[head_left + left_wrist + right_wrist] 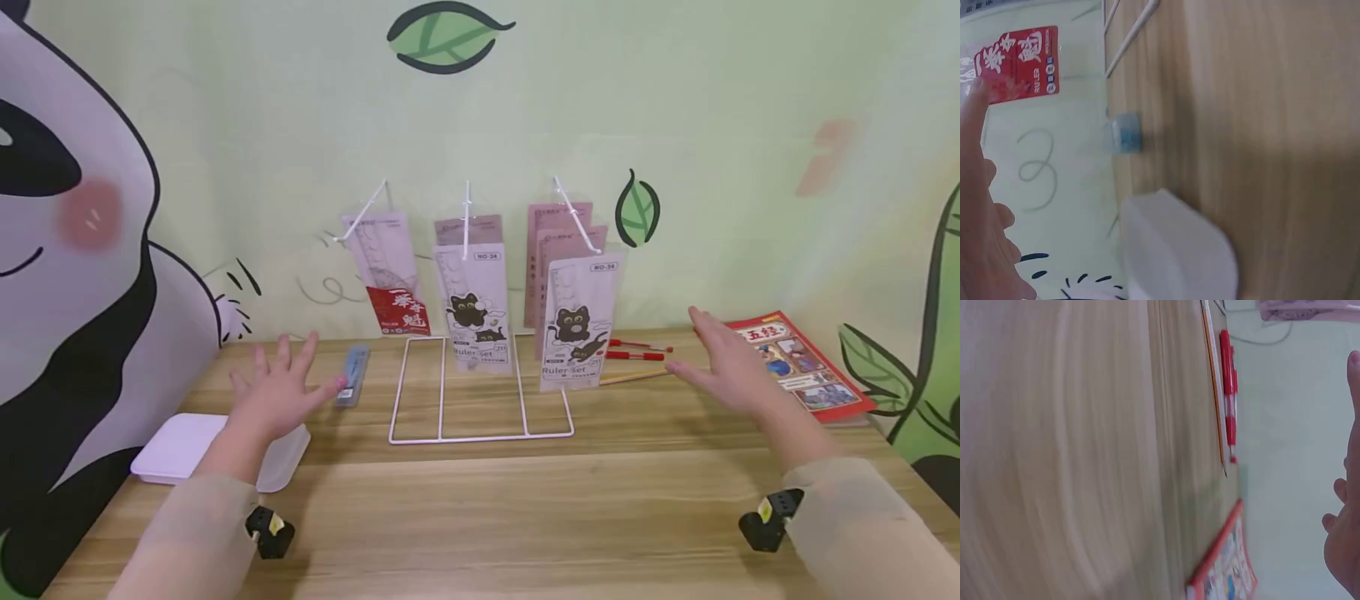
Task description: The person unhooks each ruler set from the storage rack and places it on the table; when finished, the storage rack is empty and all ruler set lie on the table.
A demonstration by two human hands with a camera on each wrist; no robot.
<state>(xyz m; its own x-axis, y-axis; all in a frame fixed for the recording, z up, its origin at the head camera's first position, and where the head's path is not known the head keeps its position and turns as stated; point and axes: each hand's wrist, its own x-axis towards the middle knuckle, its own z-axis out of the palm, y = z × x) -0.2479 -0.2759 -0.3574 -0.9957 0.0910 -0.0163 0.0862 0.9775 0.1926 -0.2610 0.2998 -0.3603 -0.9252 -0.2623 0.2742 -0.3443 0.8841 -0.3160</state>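
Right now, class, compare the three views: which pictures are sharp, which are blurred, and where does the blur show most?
Head view: evenly lit and mostly sharp, the white wire display rack crisp, both hands slightly soft. Left wrist view: blurred, the small blue box and white plastic lid smeared. Right wrist view: blurriest, the wooden table grain streaked, the red pens soft.

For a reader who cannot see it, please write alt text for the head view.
Two open hands, left and right, hover above a wooden table on either side of a white wire rack hung with ruler-set packets.
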